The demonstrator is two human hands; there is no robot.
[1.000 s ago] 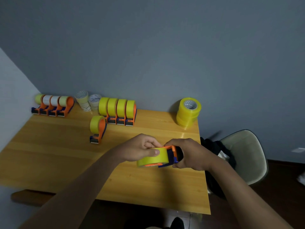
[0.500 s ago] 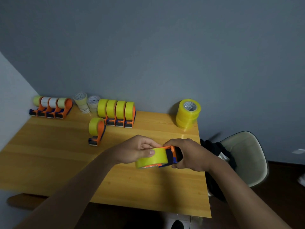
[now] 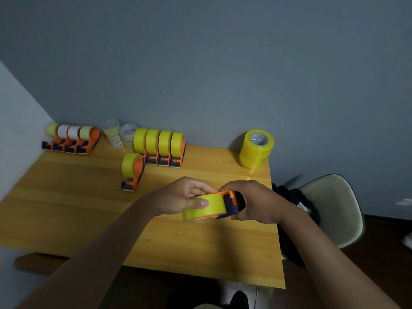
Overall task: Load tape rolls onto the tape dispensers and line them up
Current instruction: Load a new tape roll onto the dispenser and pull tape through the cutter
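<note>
1. Above the near right part of the wooden table [image 3: 66, 219], a yellow tape roll [image 3: 206, 207] is sitting in an orange and blue dispenser [image 3: 231, 204].
2. The left hand [image 3: 180, 197] is gripping the roll, with the thumb lying across its face.
3. The right hand [image 3: 256, 201] is gripping the dispenser's end.
4. One loaded dispenser [image 3: 132, 171] is standing alone, in front of a row of four loaded dispensers [image 3: 160, 147].
5. A stack of yellow rolls [image 3: 256, 150] is standing at the far right corner.
</note>
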